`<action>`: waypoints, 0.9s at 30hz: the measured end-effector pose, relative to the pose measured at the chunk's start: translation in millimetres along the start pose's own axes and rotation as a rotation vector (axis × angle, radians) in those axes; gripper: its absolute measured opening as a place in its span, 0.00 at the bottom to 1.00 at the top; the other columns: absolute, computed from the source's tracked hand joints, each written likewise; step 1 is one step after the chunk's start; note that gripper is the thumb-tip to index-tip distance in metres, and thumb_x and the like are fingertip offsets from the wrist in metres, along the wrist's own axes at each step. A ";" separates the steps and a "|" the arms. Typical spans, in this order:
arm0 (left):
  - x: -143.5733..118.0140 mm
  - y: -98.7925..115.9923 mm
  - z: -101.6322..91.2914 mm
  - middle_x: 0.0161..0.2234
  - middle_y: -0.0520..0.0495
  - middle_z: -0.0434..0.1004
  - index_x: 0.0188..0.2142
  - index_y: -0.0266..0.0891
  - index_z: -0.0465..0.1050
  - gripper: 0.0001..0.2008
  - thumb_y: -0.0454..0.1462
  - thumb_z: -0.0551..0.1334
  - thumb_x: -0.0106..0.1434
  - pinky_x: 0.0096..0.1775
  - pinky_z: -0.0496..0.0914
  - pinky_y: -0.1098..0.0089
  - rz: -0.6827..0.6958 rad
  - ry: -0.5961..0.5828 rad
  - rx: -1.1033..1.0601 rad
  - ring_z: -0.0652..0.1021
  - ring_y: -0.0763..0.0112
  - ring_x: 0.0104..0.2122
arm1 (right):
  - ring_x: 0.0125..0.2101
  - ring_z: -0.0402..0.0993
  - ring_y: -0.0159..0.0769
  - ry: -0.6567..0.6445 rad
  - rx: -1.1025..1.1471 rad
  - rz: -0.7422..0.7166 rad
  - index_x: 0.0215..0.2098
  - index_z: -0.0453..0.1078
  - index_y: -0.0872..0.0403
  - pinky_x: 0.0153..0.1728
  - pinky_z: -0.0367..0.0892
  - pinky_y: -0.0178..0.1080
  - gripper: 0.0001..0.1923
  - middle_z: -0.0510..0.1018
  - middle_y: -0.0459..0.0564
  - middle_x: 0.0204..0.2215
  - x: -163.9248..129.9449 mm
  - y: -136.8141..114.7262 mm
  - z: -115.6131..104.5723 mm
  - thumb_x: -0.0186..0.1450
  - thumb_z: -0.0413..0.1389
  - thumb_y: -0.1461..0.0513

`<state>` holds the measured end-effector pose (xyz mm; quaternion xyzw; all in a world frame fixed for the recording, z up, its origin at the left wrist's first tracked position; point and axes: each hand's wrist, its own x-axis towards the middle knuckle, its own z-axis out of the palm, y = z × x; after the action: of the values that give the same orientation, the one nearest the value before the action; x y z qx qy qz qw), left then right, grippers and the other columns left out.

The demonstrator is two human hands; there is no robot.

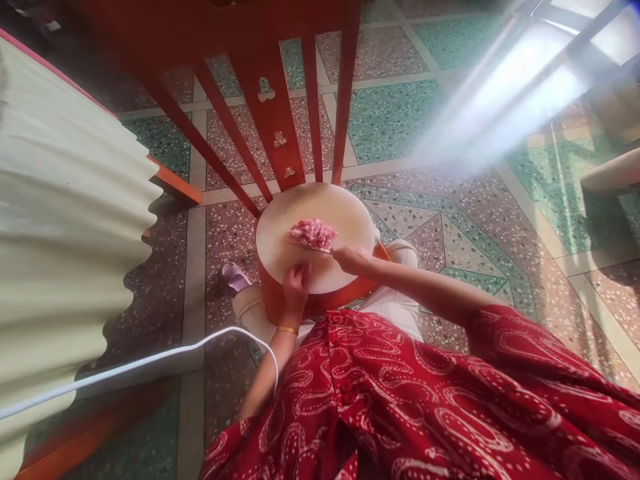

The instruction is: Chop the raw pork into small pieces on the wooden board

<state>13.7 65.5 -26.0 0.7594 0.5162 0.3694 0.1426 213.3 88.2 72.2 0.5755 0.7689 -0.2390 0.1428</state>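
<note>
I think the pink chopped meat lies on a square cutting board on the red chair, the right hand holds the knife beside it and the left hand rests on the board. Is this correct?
Not quite: the cutting board is round, not square, as the head view shows. The rest stands: the pink chopped meat lies on it, on the red chair; the right hand holds the knife beside the meat, and the left hand rests on the board.

Pale cream round board (320, 220) on an orange-red chair (280, 100), pink meat (313, 233) heaped on top. Red dress (425, 407) with white paisley swirls. Green and reddish speckled floor tiles (390, 120).
</note>
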 end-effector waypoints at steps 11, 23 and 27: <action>-1.7 -3.9 8.6 0.39 0.41 0.76 0.38 0.39 0.73 0.11 0.39 0.54 0.66 0.45 0.69 0.59 -0.053 -0.036 0.039 0.74 0.63 0.41 | 0.36 0.77 0.42 -0.081 0.002 -0.012 0.52 0.63 0.56 0.30 0.66 0.37 0.15 0.78 0.57 0.33 -29.2 -23.3 -1.2 0.68 0.44 0.66; -0.9 1.7 4.1 0.38 0.42 0.76 0.38 0.38 0.73 0.08 0.37 0.56 0.65 0.44 0.69 0.62 -0.035 -0.053 0.027 0.73 0.63 0.40 | 0.37 0.77 0.42 -0.156 0.015 -0.012 0.52 0.60 0.57 0.32 0.67 0.36 0.15 0.78 0.57 0.33 -12.1 -18.0 7.2 0.67 0.45 0.67; -2.8 -1.8 7.8 0.36 0.42 0.75 0.36 0.38 0.73 0.08 0.37 0.55 0.65 0.43 0.69 0.62 -0.044 -0.037 0.046 0.73 0.63 0.39 | 0.35 0.77 0.42 -0.114 0.019 -0.031 0.52 0.60 0.57 0.29 0.67 0.36 0.15 0.78 0.57 0.33 -2.0 -28.0 7.3 0.67 0.44 0.66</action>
<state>17.4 65.0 -33.6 0.7577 0.5382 0.3404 0.1427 186.9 76.4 72.7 0.5504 0.7661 -0.2809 0.1769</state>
